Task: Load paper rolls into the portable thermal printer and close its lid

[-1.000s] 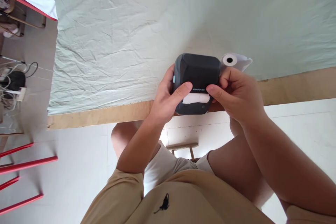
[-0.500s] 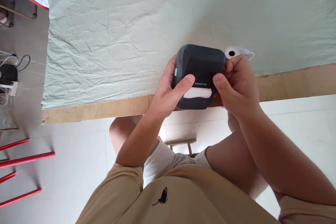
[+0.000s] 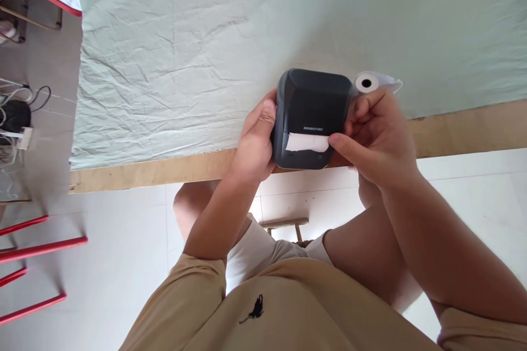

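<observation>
A dark label printer (image 3: 317, 100) is held at the table's front edge, its lettered lid facing up. From its slot a strip of white paper (image 3: 307, 142) sticks out. My left hand (image 3: 257, 140) grips the printer's left side, thumb along that side. At the right side is my right hand (image 3: 373, 137), its thumb tip touching the right end of the paper strip and its other fingers curled by the printer's edge, partly hidden. A white paper roll (image 3: 366, 83) with a dark core lies just beyond my right hand.
A pale green cloth (image 3: 177, 66) covers the table, with a bare wooden edge (image 3: 152, 171) in front. Cables and a dark object (image 3: 16, 116) are at the far left. Red metal bars (image 3: 45, 247) stand at the lower left, over the floor.
My left thumb has moved off the printer's top to its left side. My right thumb has slid down from the lid to the paper strip.
</observation>
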Available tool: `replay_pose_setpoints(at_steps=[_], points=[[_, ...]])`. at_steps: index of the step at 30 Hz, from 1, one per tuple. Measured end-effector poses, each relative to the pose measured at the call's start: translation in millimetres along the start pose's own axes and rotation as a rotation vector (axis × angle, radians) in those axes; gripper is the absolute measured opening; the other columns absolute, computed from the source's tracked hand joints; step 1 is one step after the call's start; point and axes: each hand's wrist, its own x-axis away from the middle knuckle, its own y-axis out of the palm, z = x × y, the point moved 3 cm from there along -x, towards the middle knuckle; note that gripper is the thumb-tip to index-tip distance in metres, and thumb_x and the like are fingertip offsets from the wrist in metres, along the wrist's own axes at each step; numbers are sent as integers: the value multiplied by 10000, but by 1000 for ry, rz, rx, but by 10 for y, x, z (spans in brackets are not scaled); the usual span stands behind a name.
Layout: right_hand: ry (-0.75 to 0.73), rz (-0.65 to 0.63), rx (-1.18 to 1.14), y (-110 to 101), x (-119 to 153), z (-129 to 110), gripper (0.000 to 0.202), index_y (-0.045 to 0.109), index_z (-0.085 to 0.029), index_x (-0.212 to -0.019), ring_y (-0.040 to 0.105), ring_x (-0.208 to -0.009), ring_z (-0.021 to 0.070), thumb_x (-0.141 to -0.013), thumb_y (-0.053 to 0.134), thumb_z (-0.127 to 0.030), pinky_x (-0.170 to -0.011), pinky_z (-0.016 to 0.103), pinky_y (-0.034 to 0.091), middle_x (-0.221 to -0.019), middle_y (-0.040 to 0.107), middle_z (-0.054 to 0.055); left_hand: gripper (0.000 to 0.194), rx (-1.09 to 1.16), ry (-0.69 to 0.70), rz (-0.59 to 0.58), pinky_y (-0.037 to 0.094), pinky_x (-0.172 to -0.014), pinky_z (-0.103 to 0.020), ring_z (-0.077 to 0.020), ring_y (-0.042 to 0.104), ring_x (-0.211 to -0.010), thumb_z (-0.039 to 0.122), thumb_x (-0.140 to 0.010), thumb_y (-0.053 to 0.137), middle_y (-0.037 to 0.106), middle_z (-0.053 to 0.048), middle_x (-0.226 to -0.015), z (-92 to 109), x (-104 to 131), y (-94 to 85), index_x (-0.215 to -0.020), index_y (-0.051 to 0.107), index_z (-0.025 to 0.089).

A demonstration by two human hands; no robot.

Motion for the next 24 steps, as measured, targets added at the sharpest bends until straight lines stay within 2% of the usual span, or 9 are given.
replay_pose_setpoints(at_steps=[3,6,9,11,13,15,18,21,24], points=[[-17,50,32,-14,3,-74,526,444,-326,-975,502,-576,133,-853,905,-548,-478,307,455,-734,537,-83,481,23,4,2,694,-1114,-459,-344,691,-1514,719,-1032,683,847,-51,-1227,-10,-6,-13,-1186,807,281],[-86,158,46,-10,-7,-210,424,461,-325,-983,507,-508,127,-947,852,-487,-471,322,469,-681,526,-95,494,47,-21,-17,693,-1109,-458,-334,705,-1494,709,-1070,619,844,-60,-1279,-16,-14,-4,-1210,801,271],[-250,419,61,-18,-37,-400,324,502,-308,-951,691,-610,146,-1010,786,-453,-466,313,474,-789,582,-49,504,47,-25,-88,700,-1076,-442,-335,707,-1485,705,-1066,628,838,-60,-1291,-1,-9,20,-1273,788,275],[-322,492,145,-9,-81,-499,277,544,-293,-926,788,-752,183,-1002,785,-407,-491,317,487,-868,651,-16,479,26,-19,-129,706,-1039,-424,-339,701,-1484,684,-1048,678,834,-49,-1300,14,3,26,-1304,782,293],[-342,383,338,19,-151,-556,180,608,-282,-897,761,-721,181,-1000,753,-310,-542,336,482,-836,706,-14,468,12,-2,-165,708,-968,-399,-334,733,-1415,695,-1029,711,839,-40,-1270,25,18,27,-1307,780,325],[-357,217,588,35,-216,-570,133,680,-278,-871,633,-611,156,-994,689,-226,-565,343,406,-723,691,-24,482,-10,7,-201,696,-915,-381,-315,773,-1310,716,-1059,652,839,-35,-1217,29,31,28,-1346,766,346],[-338,7,830,12,-277,-539,111,780,-288,-971,491,-589,152,-944,690,-228,-576,336,281,-691,674,-18,501,-60,7,-201,677,-973,-376,-280,793,-1273,667,-1134,522,828,-27,-1200,40,37,26,-1411,733,306],[-283,-154,823,-39,-269,-536,196,810,-314,-1087,413,-566,147,-892,791,-316,-568,334,246,-696,667,-23,430,-55,-2,-211,649,-1115,-380,-298,772,-1349,619,-1053,711,842,-31,-1299,74,40,40,-1281,773,260],[-244,-162,675,-168,-173,-609,194,829,-346,-1086,455,-529,148,-892,831,-335,-556,350,319,-620,597,-38,442,-51,-45,-209,641,-1146,-404,-325,762,-1383,633,-1006,773,843,-55,-1326,93,49,59,-1206,779,238]])
